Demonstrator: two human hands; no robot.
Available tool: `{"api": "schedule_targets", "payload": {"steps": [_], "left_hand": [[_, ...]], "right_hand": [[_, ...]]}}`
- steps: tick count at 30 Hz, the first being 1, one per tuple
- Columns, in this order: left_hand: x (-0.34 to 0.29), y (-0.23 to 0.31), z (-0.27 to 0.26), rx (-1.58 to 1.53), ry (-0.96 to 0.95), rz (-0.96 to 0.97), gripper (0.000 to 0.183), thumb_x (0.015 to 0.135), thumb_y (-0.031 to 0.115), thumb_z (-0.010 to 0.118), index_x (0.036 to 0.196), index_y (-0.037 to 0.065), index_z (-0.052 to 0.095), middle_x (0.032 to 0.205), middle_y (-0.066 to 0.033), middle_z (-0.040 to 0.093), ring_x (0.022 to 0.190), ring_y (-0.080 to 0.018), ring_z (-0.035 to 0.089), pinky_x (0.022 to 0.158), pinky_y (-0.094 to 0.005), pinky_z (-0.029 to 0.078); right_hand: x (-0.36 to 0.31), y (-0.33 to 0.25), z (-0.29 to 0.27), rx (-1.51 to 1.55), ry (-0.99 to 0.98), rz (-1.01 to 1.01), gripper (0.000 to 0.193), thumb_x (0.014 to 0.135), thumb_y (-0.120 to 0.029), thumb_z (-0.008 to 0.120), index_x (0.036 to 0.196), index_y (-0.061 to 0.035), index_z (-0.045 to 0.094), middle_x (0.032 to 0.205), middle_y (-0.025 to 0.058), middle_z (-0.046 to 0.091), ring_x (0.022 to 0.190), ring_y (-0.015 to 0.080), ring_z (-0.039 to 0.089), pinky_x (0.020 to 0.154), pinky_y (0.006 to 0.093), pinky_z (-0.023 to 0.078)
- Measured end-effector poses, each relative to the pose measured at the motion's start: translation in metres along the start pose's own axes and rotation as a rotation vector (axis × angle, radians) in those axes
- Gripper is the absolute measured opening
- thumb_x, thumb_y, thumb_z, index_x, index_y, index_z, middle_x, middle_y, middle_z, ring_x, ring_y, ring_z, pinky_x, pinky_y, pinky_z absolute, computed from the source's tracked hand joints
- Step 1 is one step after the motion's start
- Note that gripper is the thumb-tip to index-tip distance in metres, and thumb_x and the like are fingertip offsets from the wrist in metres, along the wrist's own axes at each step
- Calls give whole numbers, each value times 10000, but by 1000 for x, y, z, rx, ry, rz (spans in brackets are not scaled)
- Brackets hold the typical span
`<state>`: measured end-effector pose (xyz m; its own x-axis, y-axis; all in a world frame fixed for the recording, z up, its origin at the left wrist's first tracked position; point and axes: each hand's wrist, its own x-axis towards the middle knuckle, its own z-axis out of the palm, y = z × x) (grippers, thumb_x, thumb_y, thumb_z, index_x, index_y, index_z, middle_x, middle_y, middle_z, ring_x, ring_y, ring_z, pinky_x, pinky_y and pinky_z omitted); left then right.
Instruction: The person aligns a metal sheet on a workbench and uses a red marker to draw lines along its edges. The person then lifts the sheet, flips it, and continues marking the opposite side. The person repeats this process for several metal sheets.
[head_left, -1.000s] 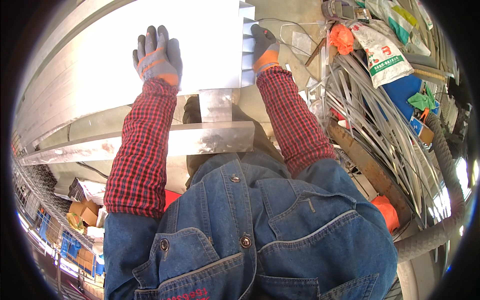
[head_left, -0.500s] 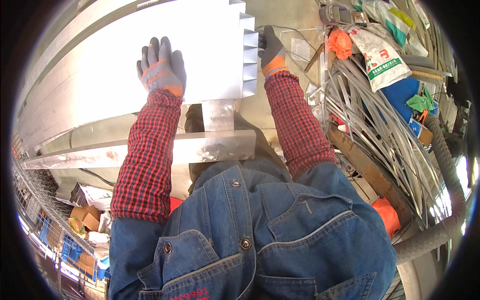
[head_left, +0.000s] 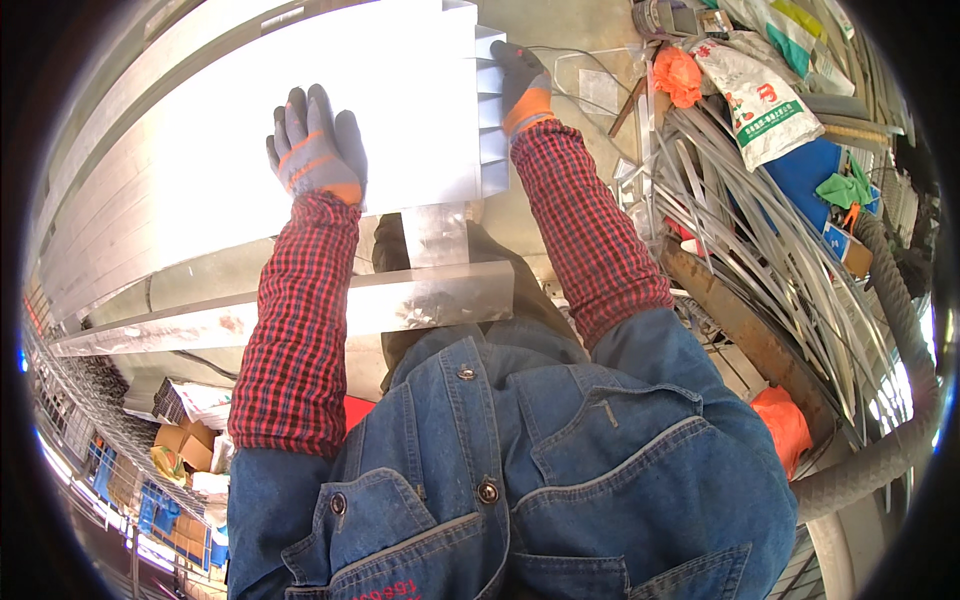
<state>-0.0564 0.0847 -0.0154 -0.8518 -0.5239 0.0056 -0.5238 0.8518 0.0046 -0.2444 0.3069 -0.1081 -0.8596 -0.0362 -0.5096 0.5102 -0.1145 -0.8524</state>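
A wide white stack of long panels or profiles (head_left: 400, 130) lies before me, strongly lit, its stepped folded ends (head_left: 491, 135) showing on the right. My left hand (head_left: 318, 150), in a grey and orange work glove, rests flat on the white top with fingers spread. My right hand (head_left: 524, 85), gloved alike, is against the far part of the folded ends. Its fingers are partly hidden there, so whether they grip an end does not show. Below the stack, a bare metal bar (head_left: 430, 298) crosses in front of my legs.
To the right lies a heap of thin metal strips (head_left: 760, 240) beside a rusty beam (head_left: 735, 310). Beyond are a white printed sack (head_left: 760, 105) and an orange bag (head_left: 677, 77). A thick grey hose (head_left: 900, 340) curves at far right. Wire mesh (head_left: 100, 410) and cardboard boxes (head_left: 185, 440) stand lower left.
My right hand has moved left from beside the folded ends to contact with them. The white ends sit slightly further left. My left hand remains flat on the top.
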Motion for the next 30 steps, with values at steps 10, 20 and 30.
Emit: {"api": "schedule_targets", "payload": {"steps": [10, 20, 30], "left_hand": [[0, 0, 0, -26, -5, -7, 646, 1150, 497, 473, 1710, 176, 455, 1785, -142, 404, 1671, -380, 320, 1384, -578, 218], [0, 0, 3, -10, -19, -13, 644, 1154, 495, 468, 1714, 177, 446, 1790, -139, 390, 1679, -374, 300, 1388, -572, 211], [1, 4, -2, -4, -35, -18, 639, 1153, 472, 473, 1709, 159, 450, 1790, -151, 388, 1682, -374, 291, 1386, -566, 209]], "right_hand": [[1, 4, -2, 19, -15, 11, 403, 964, -276, 834, 1244, 11, 798, 1044, 25, 732, 972, 176, 624, 929, 358, 510], [-15, -16, 5, -76, 56, 57, 360, 960, -279, 851, 1216, -28, 828, 1040, 8, 757, 958, 160, 642, 912, 346, 518], [-16, -18, 7, -136, 81, 34, 373, 946, -304, 837, 1203, -33, 835, 997, -22, 737, 911, 137, 611, 868, 329, 503]]}}
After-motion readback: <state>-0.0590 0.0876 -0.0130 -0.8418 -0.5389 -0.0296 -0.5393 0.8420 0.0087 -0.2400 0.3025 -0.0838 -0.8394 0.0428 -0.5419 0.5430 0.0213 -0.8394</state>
